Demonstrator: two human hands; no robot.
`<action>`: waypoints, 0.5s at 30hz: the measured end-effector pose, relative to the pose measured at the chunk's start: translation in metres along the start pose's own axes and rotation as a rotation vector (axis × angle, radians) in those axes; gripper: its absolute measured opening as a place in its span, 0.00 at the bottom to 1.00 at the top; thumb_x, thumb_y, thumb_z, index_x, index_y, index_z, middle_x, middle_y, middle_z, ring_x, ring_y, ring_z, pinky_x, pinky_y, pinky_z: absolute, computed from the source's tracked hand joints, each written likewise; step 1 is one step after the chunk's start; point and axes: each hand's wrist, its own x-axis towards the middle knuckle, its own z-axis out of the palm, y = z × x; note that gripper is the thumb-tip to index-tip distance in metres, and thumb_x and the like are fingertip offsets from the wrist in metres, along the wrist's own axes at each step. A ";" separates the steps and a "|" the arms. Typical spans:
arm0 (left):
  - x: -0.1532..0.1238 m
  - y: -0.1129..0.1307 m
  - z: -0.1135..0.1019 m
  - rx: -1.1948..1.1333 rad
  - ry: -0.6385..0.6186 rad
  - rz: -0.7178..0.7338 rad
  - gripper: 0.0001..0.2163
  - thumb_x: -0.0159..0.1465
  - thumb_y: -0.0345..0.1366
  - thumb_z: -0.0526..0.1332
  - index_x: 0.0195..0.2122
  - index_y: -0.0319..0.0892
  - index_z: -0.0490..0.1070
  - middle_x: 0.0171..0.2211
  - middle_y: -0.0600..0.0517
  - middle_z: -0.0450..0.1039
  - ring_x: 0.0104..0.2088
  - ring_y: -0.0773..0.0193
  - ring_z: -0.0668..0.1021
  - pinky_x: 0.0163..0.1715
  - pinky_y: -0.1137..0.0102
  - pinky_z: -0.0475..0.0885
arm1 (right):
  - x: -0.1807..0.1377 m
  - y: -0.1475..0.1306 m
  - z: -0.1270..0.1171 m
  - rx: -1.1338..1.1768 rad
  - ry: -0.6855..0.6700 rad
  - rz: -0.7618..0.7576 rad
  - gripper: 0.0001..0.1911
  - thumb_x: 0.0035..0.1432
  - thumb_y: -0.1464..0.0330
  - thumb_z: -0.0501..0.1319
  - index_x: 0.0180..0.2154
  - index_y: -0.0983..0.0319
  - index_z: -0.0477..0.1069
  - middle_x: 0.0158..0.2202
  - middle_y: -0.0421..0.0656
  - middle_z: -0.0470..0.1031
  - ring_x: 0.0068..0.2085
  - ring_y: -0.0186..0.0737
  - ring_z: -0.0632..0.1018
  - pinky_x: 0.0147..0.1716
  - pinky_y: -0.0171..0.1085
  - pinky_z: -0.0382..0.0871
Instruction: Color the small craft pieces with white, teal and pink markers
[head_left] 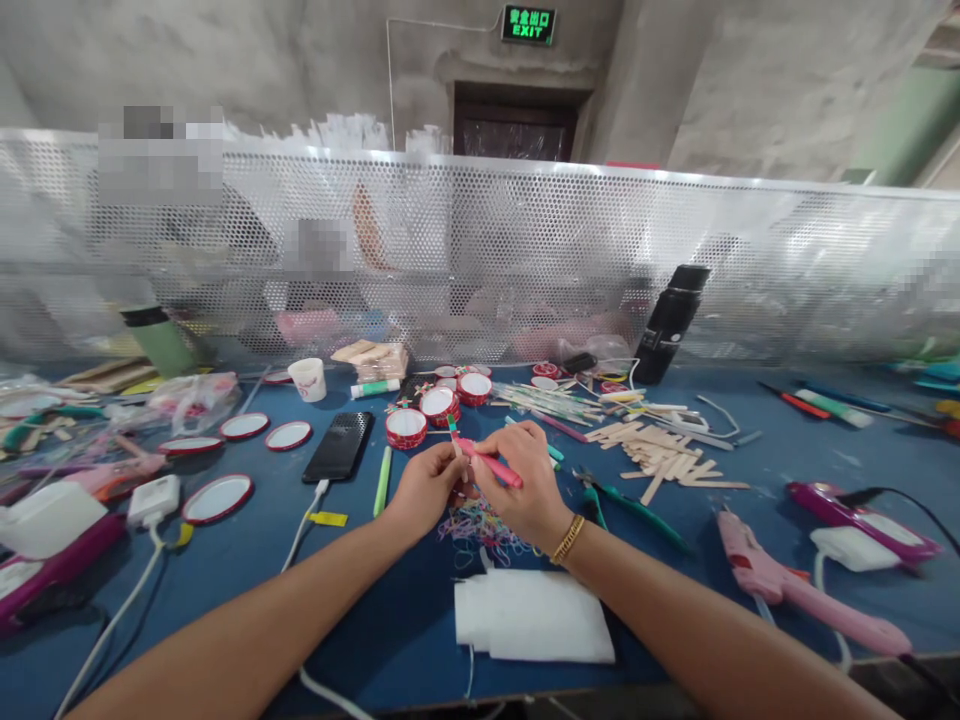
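Note:
My left hand (426, 488) pinches a slim wooden stick (453, 428) upright, with green colour near its top end. In my right hand (526, 478) is a pink marker (501, 470), its tip end meeting the stick between my fingers. The exact contact is partly hidden by the fingertips. Under both hands lies a tangle of coloured elastic bands (484, 530). Closer to me rests a folded white cloth or paper pad (536, 617). A green marker (383, 482) lies left of my left hand. Green-handled pliers (637, 512) lie right of my right wrist.
Round red-rimmed tins (406, 428) and a phone (339, 446) with a cable sit ahead and left. Loose wooden sticks (660, 455) and a black bottle (671, 325) stand right, with a pink glue gun (806, 590) nearer. A perforated metal screen (510, 250) borders the table's back.

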 end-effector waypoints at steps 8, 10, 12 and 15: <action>0.000 -0.001 0.000 -0.006 -0.008 -0.007 0.15 0.56 0.48 0.66 0.27 0.41 0.68 0.22 0.55 0.71 0.22 0.66 0.76 0.17 0.76 0.63 | 0.001 0.002 0.000 0.002 0.027 0.012 0.04 0.61 0.69 0.58 0.32 0.58 0.69 0.30 0.39 0.75 0.33 0.39 0.73 0.44 0.45 0.60; 0.000 -0.001 0.000 0.009 -0.010 -0.005 0.15 0.56 0.48 0.65 0.26 0.41 0.67 0.22 0.54 0.71 0.22 0.66 0.76 0.17 0.76 0.63 | 0.001 0.001 0.000 0.005 0.009 0.008 0.04 0.61 0.69 0.59 0.32 0.58 0.69 0.30 0.39 0.75 0.33 0.39 0.73 0.45 0.45 0.59; 0.000 -0.002 0.001 0.011 -0.003 -0.015 0.15 0.56 0.48 0.65 0.28 0.41 0.68 0.23 0.54 0.72 0.23 0.66 0.76 0.17 0.76 0.62 | 0.001 0.001 0.000 0.001 0.019 0.028 0.04 0.60 0.70 0.59 0.31 0.58 0.68 0.29 0.38 0.74 0.32 0.38 0.72 0.45 0.45 0.59; 0.000 -0.003 0.001 0.015 -0.008 -0.018 0.15 0.57 0.49 0.64 0.29 0.41 0.68 0.25 0.54 0.73 0.23 0.66 0.76 0.17 0.76 0.62 | 0.001 0.002 0.000 0.014 0.054 0.034 0.05 0.61 0.70 0.58 0.31 0.58 0.68 0.28 0.38 0.74 0.32 0.38 0.72 0.45 0.45 0.59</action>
